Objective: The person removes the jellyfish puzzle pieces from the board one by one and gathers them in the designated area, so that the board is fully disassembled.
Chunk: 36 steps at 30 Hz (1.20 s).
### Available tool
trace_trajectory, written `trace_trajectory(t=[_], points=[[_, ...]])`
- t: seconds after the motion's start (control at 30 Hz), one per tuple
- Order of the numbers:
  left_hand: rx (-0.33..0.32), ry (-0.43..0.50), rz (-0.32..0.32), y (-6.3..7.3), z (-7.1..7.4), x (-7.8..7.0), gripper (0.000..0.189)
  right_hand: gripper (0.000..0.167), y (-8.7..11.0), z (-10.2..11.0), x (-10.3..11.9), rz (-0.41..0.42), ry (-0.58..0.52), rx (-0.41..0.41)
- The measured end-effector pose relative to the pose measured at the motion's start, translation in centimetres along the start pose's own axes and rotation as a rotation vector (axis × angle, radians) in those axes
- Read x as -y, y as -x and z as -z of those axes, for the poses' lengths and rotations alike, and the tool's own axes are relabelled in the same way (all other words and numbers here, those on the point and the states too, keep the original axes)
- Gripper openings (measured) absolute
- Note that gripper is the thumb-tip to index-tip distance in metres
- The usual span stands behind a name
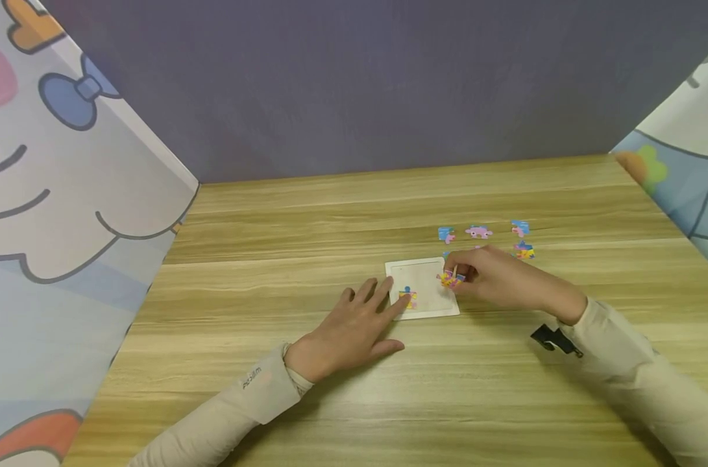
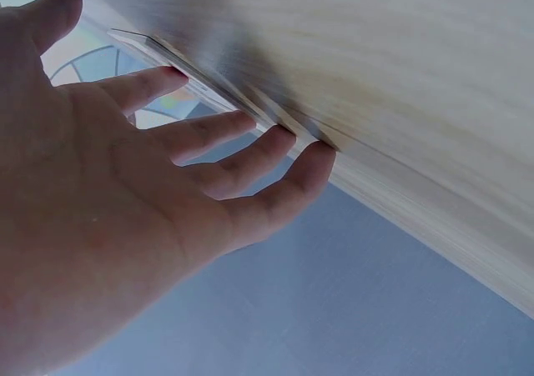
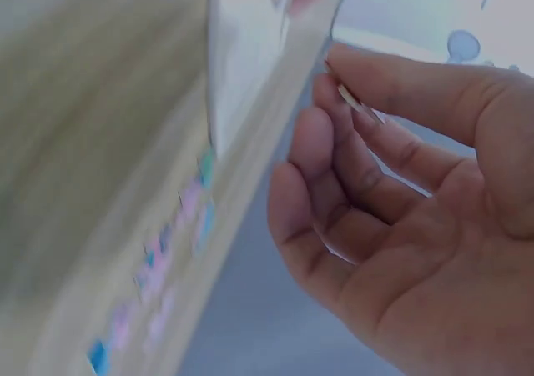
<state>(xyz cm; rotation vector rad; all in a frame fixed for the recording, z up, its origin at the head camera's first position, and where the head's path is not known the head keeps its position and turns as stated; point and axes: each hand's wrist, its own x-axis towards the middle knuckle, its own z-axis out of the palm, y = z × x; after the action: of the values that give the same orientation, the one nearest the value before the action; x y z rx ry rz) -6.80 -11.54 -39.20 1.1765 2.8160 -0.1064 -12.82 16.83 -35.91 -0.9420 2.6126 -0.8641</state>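
A white puzzle tray (image 1: 426, 316) with a raised rim lies on the wooden table. One yellow and pink puzzle piece (image 1: 409, 299) with a blue knob lies in its lower left corner. My left hand (image 1: 354, 327) is spread, its index fingertip on that piece and other fingertips at the tray's left rim. Over the tray's right side my right hand (image 1: 496, 279) pinches another puzzle piece (image 1: 450, 279), coloured yellow, pink and blue, between thumb and fingers. In the right wrist view this held piece (image 3: 357, 102) appears edge-on, above the table.
Several loose puzzle pieces lie behind the tray to the right, among them a pink one (image 1: 479, 231), a blue one (image 1: 520, 227) and a multicoloured one (image 1: 524, 250). Some are partly hidden by the right hand. A grey wall (image 1: 377, 84) rises along the table's back edge.
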Motion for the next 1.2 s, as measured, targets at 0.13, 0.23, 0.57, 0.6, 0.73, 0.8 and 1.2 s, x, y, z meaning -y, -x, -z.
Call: trace_trajectory(t=[0.13,0.23,0.57,0.6,0.73,0.8,1.2], points=[[0.019,0.014,0.008,0.1,0.0,0.0,0.075,0.013,0.4,1.3,-0.5,0.048,0.056,-0.023],[0.017,0.018,0.011,0.1,0.0,0.0,0.075,0.016,0.5,2.1,-1.1,0.092,0.087,-0.042],[-0.020,0.005,0.005,0.3,0.0,0.0,0.074,0.014,-0.1,1.9,-2.6,0.072,0.126,0.029],[-0.016,0.004,0.006,0.2,0.0,0.0,0.074,0.012,-0.2,1.7,-2.7,0.054,0.116,0.041],[-0.001,-0.003,0.012,0.0,0.1,0.0,0.075,0.014,-0.3,0.9,-3.4,-0.016,0.118,0.059],[0.001,-0.005,0.011,0.0,0.1,0.0,0.076,0.016,-0.3,0.7,-3.5,-0.056,0.143,0.048],[-0.001,-0.024,0.007,-0.2,0.2,-0.1,0.075,0.013,-0.8,-0.8,-0.9,0.016,0.236,-0.112]])
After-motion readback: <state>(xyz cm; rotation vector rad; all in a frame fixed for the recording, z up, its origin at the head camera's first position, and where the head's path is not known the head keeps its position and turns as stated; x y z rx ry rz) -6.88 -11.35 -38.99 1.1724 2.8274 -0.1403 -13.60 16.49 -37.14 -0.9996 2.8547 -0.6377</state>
